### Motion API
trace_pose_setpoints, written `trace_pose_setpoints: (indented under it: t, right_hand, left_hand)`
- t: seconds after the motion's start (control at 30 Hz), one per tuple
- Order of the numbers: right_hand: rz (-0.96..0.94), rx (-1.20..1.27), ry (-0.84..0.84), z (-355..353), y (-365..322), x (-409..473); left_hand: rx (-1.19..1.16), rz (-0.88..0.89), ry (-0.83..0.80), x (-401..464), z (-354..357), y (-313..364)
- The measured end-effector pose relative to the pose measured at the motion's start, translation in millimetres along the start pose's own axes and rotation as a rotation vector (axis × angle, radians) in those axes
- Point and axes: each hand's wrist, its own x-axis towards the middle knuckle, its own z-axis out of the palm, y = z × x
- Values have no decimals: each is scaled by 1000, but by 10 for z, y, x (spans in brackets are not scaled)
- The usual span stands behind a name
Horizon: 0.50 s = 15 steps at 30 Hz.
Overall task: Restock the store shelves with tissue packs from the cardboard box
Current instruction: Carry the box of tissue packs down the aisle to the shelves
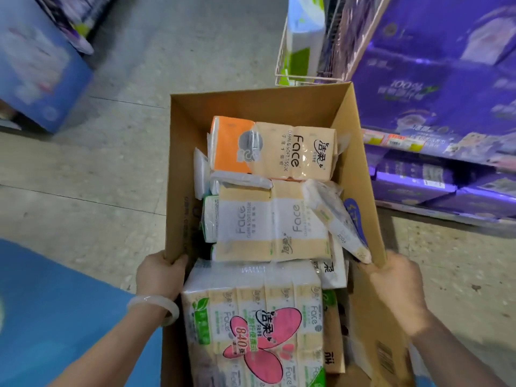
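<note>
Carrying looks like the step in hand: the left hand (160, 277) and right hand (398, 286) each clamp a side wall of the cardboard box (181, 152) at frame centre, tissue packs (272, 148) inside; next, probably set it down by the purple-stocked shelves (435, 146) at right

Light is even and fairly bright, coming from overhead, with a cool cast. Glare shines off the plastic wrap on the tissue packs (268, 216) in the cardboard box (251, 104), sharpest in the middle of the view. A soft shadow falls inside the far left corner of the box. The purple packages (435, 88) on the far right and the blue carton (39, 65) on the far left are smeared with blur. Straight lines bend outward towards the edges. Near corners look soft.
</note>
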Motion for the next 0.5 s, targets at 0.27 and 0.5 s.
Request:
trace_pose_setpoints:
  t: [0.27, 0.5]
  right_hand:
    - [-79, 19, 61, -153, -1228, -153]
    - [-178, 14, 25, -153, -2163, -19]
  left_hand:
    - [-83, 17, 69, 359, -1191, 90]
    - [-71, -6, 100, 816, -1935, 280]
